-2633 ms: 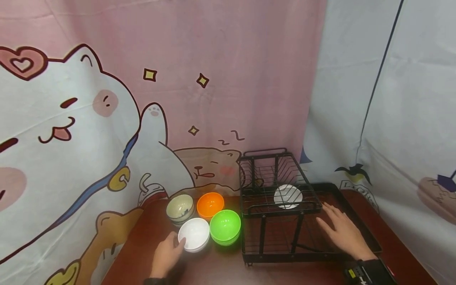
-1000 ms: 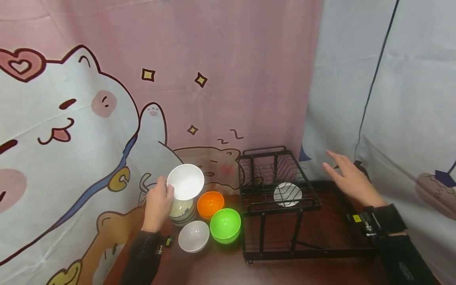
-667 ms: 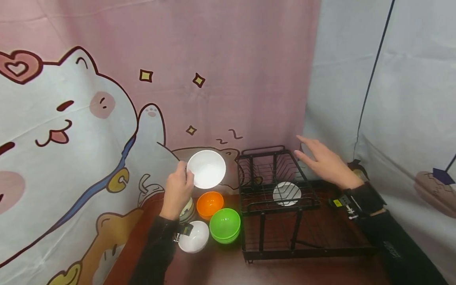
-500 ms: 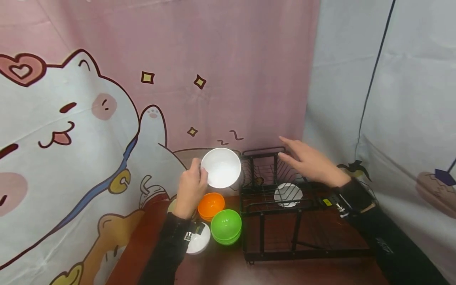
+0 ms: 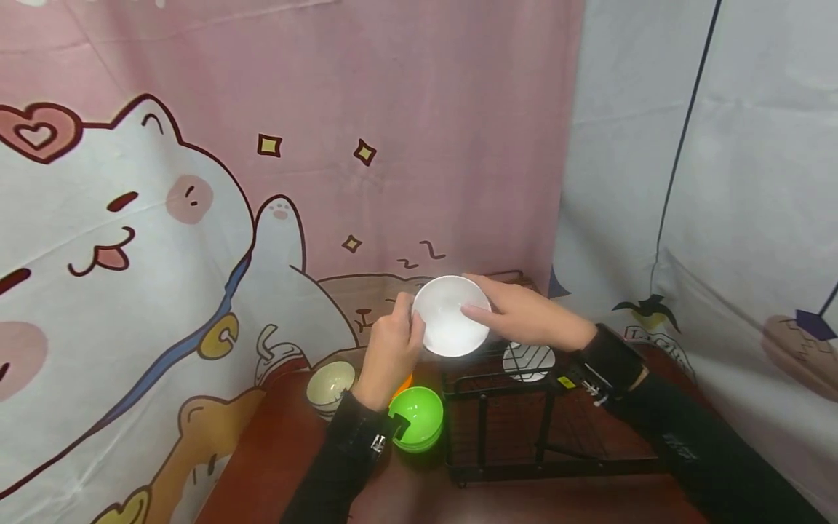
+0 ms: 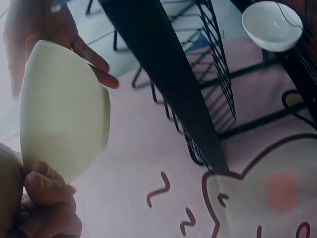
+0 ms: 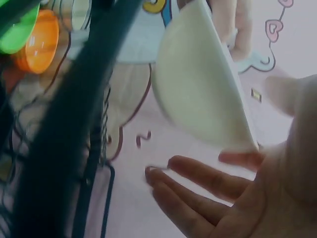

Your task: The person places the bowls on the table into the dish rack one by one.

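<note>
My left hand (image 5: 391, 349) pinches the left rim of a white bowl (image 5: 448, 331), thumb at the inside edge and fingers outside. The bowl is held in the air, tilted with its hollow toward the head camera. My right hand (image 5: 527, 313) is at the bowl's right side, thumb over the opening. In the right wrist view its fingers (image 7: 208, 181) are spread, reaching under the bowl (image 7: 198, 84), and the thumb stands apart from the rim. Another white bowl (image 5: 527, 362) sits in the upper tier of a black dish rack (image 5: 481, 393).
On the brown table (image 5: 262, 444), left of the rack, stand green bowls (image 5: 422, 415), an orange bowl (image 7: 42, 42) and patterned bowls (image 5: 329, 386). My left forearm covers the spot of a further white bowl. A cartoon curtain (image 5: 425, 145) hangs behind.
My left hand lifted the white bowl off another white bowl on the table and carried it right. My right hand left the rack's right side and came left to the bowl.
</note>
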`<state>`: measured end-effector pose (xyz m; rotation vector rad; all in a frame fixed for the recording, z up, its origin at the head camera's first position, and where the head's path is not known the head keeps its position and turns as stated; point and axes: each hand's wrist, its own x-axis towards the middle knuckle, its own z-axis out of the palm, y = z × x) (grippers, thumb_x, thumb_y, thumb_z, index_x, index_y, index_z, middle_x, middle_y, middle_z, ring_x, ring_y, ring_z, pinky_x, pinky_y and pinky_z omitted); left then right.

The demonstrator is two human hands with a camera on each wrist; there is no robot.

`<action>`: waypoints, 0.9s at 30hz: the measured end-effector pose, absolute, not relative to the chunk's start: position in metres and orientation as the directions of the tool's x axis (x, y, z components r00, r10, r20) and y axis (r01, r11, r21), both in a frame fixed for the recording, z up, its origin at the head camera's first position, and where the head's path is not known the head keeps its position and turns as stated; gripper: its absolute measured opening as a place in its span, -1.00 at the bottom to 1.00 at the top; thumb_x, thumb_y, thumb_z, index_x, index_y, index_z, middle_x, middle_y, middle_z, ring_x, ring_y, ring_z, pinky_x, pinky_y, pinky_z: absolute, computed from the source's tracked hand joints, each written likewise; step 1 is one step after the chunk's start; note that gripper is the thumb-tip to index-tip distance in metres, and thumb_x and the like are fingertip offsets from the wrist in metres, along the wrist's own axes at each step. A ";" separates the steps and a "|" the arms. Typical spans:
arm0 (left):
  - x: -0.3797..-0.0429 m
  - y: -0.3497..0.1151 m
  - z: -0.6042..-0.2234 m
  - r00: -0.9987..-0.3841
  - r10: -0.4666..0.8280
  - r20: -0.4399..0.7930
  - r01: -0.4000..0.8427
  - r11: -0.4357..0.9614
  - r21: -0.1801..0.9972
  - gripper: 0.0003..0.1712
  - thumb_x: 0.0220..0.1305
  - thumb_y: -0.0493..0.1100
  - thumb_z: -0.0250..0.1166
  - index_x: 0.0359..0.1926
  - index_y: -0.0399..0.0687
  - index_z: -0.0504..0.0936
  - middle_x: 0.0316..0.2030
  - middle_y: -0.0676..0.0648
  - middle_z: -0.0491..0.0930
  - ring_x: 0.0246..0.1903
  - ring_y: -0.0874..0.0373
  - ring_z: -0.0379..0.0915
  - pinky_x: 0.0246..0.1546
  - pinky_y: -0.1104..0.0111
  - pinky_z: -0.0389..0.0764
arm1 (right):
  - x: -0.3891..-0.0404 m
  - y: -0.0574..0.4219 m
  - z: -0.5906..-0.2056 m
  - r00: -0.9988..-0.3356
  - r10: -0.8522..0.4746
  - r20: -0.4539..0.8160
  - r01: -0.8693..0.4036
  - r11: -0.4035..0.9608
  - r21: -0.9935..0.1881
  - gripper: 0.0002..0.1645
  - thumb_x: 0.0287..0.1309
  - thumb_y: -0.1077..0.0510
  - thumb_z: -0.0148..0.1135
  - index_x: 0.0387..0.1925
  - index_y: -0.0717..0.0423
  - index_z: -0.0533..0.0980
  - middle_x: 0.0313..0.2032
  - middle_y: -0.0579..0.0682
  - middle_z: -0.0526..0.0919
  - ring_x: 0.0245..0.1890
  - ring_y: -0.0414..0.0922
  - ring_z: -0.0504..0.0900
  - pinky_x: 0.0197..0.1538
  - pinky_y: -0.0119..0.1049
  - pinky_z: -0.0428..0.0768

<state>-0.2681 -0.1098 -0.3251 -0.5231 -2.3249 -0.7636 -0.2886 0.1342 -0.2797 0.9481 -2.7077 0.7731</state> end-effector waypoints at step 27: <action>-0.258 -0.103 -0.332 -0.709 0.246 0.661 0.592 0.716 0.368 -0.75 0.50 -0.18 0.17 0.09 -0.19 0.46 -0.56 -0.01 0.56 -0.64 0.31 0.33 -0.64 0.54 0.36 | -0.290 0.119 -0.287 -0.800 -0.445 0.403 -0.597 0.665 -0.449 -0.42 0.39 0.42 -0.04 0.35 -0.02 0.38 -0.05 0.26 0.75 -0.22 0.01 0.75 -0.29 -0.18 0.71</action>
